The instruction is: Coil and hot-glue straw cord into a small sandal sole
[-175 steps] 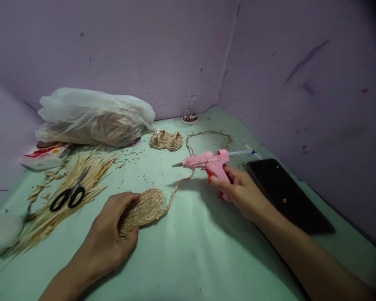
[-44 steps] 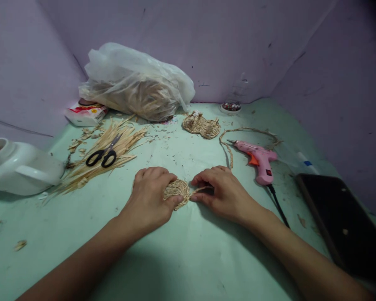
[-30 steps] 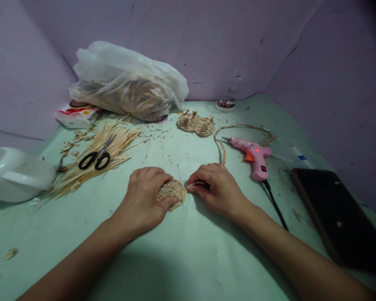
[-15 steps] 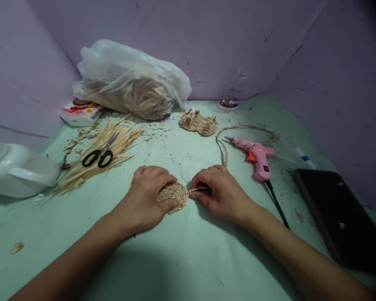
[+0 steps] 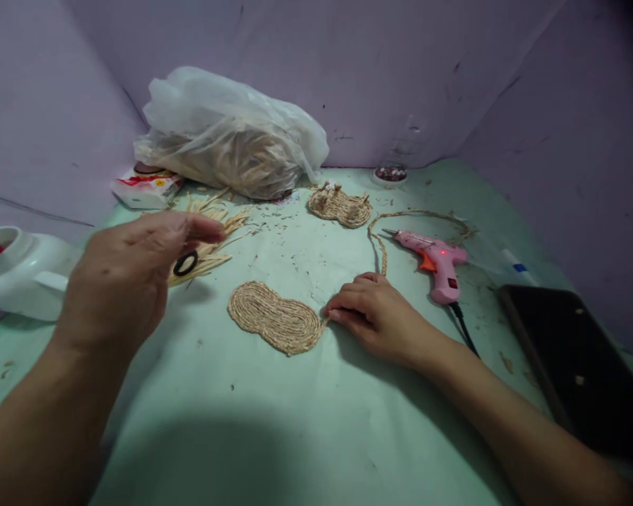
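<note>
A flat figure-eight coil of braided straw (image 5: 274, 320) lies on the table in the middle. At its right end my right hand (image 5: 366, 309) pinches the straw braid (image 5: 385, 260), whose loose length loops back past the hand toward the glue gun. My left hand (image 5: 131, 270) is off the coil, raised at the left with its fingers stretched forward and nothing visible in them. Just beyond it, one black handle loop of the scissors (image 5: 186, 263) shows; the hand hides the rest. Pale straw strips (image 5: 211, 256) lie under the scissors.
A pink glue gun (image 5: 427, 256) with a red light lies at the right, near a dark phone (image 5: 574, 358). Behind are a second braided piece (image 5: 340, 207), a plastic bag of straw (image 5: 232, 140), a small box (image 5: 148, 188) and a bead container (image 5: 389, 174). A white jug (image 5: 36, 281) stands left.
My left hand has let go of the coil and moved left and up to the scissors, uncovering the whole coil. My right hand stays at the coil's right end.
</note>
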A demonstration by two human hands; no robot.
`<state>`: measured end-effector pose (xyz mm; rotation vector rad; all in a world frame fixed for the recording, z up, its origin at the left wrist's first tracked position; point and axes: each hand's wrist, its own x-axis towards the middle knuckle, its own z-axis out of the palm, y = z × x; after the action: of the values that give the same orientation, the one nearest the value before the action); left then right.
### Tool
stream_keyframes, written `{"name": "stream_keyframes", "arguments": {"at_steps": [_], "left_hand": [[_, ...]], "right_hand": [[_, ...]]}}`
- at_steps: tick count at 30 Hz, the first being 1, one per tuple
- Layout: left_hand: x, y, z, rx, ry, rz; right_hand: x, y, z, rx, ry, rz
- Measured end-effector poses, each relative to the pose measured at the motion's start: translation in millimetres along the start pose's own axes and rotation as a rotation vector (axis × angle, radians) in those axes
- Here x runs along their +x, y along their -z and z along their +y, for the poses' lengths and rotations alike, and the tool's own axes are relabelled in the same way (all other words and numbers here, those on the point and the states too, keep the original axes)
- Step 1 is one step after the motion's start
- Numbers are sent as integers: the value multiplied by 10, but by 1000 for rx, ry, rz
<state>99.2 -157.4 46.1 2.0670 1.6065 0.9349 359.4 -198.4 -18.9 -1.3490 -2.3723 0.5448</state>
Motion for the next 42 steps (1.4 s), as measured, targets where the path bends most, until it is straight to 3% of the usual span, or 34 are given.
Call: {"name": "stream_keyframes", "arguments": {"at_steps": [1, 3, 5, 7, 12, 17, 26, 42], "left_hand": [[-22, -20, 5, 46, 23, 44], [-82, -128, 22, 144, 28, 5], [-149, -277, 43, 123, -1, -198], [-205, -415, 60, 96, -28, -308], [-277, -574, 89, 175, -110, -460], [-286, -594, 105, 242, -154, -482], [-283, -581, 112, 248, -134, -498], [-296, -658, 134, 282, -118, -459]], "right_hand": [[2, -3, -4, 2, -3, 1], [3, -4, -11, 12, -7, 7], [2, -2, -14, 24, -9, 13], [-2, -2, -14, 33, -10, 16], [-10, -5, 5, 65, 6, 10], [-16, 0, 14, 61, 16, -9], [-6, -18, -48, -153, 69, 5], [27, -71, -55, -129, 79, 120]]}}
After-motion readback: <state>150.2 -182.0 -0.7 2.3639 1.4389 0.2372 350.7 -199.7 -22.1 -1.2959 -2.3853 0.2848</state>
